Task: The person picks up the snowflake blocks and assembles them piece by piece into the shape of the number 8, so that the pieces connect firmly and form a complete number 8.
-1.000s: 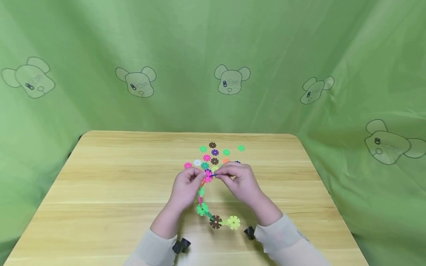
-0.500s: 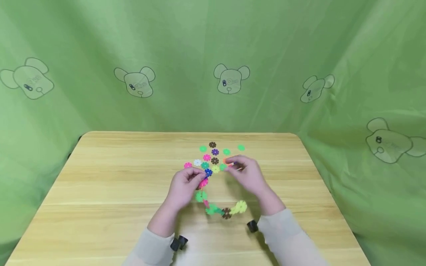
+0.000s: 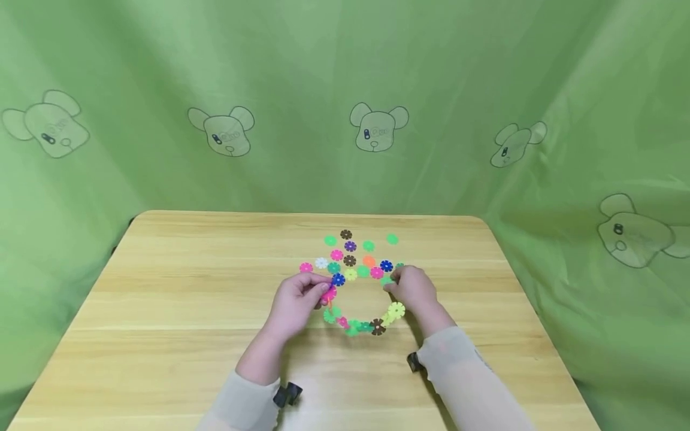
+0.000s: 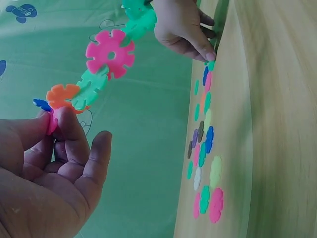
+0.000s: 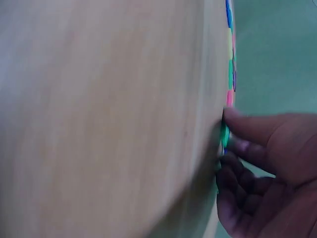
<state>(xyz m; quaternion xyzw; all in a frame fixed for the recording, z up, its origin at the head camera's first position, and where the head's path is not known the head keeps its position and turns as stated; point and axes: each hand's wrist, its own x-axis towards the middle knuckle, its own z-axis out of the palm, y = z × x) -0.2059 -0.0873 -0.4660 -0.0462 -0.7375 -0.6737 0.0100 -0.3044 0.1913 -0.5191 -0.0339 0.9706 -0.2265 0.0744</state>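
Note:
My left hand (image 3: 293, 303) pinches a pink snowflake disc (image 4: 52, 121) between thumb and fingers. A blue disc (image 4: 42, 104) and an orange disc (image 4: 62, 95) are joined to it. From there a chain of slotted discs hangs in a curve through green, pink (image 4: 110, 53) and brown (image 3: 377, 327) pieces to a yellow disc (image 3: 396, 309). My right hand (image 3: 417, 293) is down at the tabletop, its thumb and fingertips around the edges of a green disc (image 3: 387, 280). The fingers partly hide that disc.
Loose discs in several colours lie beyond the hands on the wooden table (image 3: 188, 359), among them a white disc (image 3: 321, 263), an orange disc (image 3: 369, 261) and a blue disc (image 3: 386, 266). A green curtain (image 3: 302, 167) surrounds the table's back and sides.
My right hand has left the blue disc, now joined to the chain, and moved right and down to a green disc. The chain's yellow end has swung up and right; my left hand barely moved.

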